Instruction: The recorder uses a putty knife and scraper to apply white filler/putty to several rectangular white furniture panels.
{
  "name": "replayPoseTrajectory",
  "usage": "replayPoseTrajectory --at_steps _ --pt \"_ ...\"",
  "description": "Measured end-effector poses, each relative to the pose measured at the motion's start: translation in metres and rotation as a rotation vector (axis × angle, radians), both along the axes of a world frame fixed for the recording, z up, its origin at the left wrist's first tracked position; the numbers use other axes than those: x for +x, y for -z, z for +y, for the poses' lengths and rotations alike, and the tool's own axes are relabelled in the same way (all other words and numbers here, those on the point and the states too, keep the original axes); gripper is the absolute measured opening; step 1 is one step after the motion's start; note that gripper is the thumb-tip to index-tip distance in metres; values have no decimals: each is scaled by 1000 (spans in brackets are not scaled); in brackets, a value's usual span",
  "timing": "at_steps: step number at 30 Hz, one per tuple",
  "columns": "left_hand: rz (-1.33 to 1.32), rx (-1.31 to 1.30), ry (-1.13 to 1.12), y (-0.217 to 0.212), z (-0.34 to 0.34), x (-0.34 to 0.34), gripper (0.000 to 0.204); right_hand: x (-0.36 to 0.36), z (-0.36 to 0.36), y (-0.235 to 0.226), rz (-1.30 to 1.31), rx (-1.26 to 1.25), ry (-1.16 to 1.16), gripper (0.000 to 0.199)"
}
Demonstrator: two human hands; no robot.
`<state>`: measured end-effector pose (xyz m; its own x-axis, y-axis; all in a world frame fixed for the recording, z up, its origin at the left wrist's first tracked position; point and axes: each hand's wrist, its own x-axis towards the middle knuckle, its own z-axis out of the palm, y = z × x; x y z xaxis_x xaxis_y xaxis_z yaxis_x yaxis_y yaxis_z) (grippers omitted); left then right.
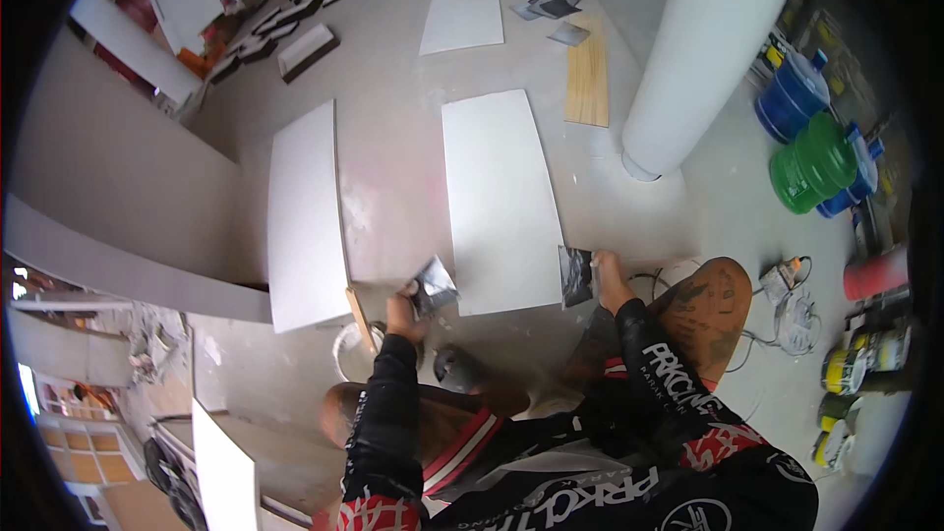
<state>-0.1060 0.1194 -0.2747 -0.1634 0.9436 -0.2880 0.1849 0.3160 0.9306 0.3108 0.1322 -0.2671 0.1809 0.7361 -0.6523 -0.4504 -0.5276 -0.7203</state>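
Observation:
A white panel (503, 202) lies flat on the floor in front of me. My left hand (403, 315) is closed on a flat square putty blade (434, 285), grey and smeared with white, just off the panel's near left corner. By the near right corner, my right hand (613, 280) grips a second, darker putty blade (576, 275) that overlaps or adjoins the panel's edge; whether they touch I cannot tell. Beside my left wrist stands a white bucket (351, 359) with a wooden stick (361, 318) leaning out of it.
Another white panel (303, 216) lies to the left, and one more (464, 12) farther ahead. A wooden plank (587, 84) with dark grey sheets (559, 0) near it lies by a white column (713, 49). Water jugs (812, 167) and paint cans (843, 371) line the right side.

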Motion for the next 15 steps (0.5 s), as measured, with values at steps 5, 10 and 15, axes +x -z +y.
replayPoseTrajectory --at_steps 5,10,15 --pt "-386 -68 111 56 29 -62 41 -19 2 69 -13 109 -212 26" --pt "-924 -403 -49 37 44 73 30 36 -27 113 -136 204 -260 30" --pt "-282 -68 124 51 36 63 17 15 -12 53 97 -73 -44 18"
